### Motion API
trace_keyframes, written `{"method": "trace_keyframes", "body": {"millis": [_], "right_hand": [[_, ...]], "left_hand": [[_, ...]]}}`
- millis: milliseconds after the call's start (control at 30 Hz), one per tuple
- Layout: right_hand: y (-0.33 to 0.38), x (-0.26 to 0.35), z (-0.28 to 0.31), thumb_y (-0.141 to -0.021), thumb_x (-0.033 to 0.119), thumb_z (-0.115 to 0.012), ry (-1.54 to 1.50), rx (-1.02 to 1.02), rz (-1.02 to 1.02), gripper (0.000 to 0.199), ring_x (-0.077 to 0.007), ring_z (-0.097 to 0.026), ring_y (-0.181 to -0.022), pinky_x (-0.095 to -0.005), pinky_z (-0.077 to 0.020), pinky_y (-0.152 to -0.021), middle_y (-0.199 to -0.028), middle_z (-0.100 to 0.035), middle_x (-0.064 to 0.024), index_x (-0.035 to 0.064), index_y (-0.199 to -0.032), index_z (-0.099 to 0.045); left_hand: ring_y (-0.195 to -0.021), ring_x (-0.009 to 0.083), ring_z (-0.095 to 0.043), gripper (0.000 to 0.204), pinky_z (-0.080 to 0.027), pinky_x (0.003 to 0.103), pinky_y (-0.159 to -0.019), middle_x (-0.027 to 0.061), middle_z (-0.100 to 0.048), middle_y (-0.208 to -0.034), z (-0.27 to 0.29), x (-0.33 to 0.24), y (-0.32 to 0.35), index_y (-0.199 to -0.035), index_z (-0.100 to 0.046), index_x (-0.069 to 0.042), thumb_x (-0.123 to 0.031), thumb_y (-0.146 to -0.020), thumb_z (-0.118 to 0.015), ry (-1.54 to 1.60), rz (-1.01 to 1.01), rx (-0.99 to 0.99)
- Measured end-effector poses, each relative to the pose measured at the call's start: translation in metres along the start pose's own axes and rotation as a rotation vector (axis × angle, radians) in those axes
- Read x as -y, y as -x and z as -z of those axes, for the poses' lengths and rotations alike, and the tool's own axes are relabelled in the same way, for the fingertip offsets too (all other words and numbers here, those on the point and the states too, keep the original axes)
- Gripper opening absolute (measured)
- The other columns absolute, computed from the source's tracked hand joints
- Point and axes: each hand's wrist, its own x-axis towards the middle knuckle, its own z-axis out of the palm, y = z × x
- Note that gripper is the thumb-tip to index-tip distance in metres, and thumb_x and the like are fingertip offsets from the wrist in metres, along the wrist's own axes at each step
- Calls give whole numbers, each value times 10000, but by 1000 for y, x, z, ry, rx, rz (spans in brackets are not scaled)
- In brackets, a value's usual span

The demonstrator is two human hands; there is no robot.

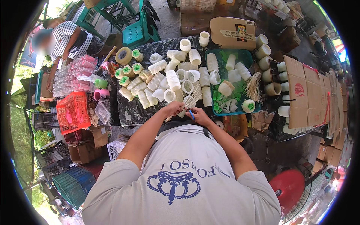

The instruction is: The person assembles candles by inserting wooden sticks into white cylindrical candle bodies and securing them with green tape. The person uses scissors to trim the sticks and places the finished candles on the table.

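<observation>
Thin pale sticks [192, 100] fanned out at twelve o'clock from the person's two hands, at the near edge of the dark table [129, 108]. Going left to right: at nine o'clock of the hands stood a red plastic basket [73, 111], with stacked clear cups [73, 73] beyond it at ten o'clock, where another person in a striped shirt [69, 37] leaned in. One roll of brown tape [123, 55] lay at eleven o'clock. The left hand [173, 108] was closed around the base of the stick bundle. Just beside it, the right hand [200, 116] was pinched shut on a small blue-handled tool [191, 113], its tip touching the sticks. Doing this well would probably mean keeping the bundle tight and level in the left hand and working the tool close to the grip, so that no stick slipped or splayed. White tube-shaped pieces [173, 79] lay heaped at twelve o'clock; I counted roughly thirty, though overlaps made an exact count impossible, and about six more had green ends [127, 70]. At one o'clock one teal tray [245, 56] held some ten further white pieces among green scraps [219, 99], with a second bundle of sticks [254, 87] at its right rim. Flattened cardboard sheets [307, 90] lay at two o'clock.
</observation>
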Motion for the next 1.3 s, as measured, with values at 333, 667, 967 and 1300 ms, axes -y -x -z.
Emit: {"method": "trace_keyframes", "body": {"millis": [333, 667, 967, 1300], "right_hand": [[0, -2, 6, -926, 384, -769, 60, 40, -81, 377, -24, -440, -619, -218, -349, -538, -746, -564, 78, 38, -1060, -704], [2, -3, 8, -922, 417, -766, 30, 52, -70, 383, -28, -456, -579, -216, -338, -497, -703, -554, 62, 47, -993, -694], [0, -5, 12, -924, 416, -766, -7, 64, -191, 368, -29, -430, -584, -229, -329, -531, -678, -535, 79, 53, -937, -701], [-1, -1, 7, -927, 428, -757, 50, 65, -119, 371, -23, -439, -526, -221, -321, -468, -651, -534, 63, 66, -936, -678]], "left_hand": [[-515, 62, -329, 262, -243, 257, -450, -93, -405, -648, 2, 7, -9, -901, -641, -135, -374, -956, -549, -249, -77, -112], [-787, 170, -626, 327, -495, 326, -769, 65, -710, -844, 7, 23, -33, -857, -735, -57, -321, -938, -560, -455, -296, -184], [-812, 255, -681, 368, -518, 384, -784, 124, -737, -875, 4, 17, -31, -897, -735, -25, -329, -942, -533, -750, -369, -223], [-803, 283, -694, 382, -525, 398, -780, 139, -745, -867, 17, 25, -42, -912, -745, -26, -340, -947, -532, -770, -429, -188]]}}
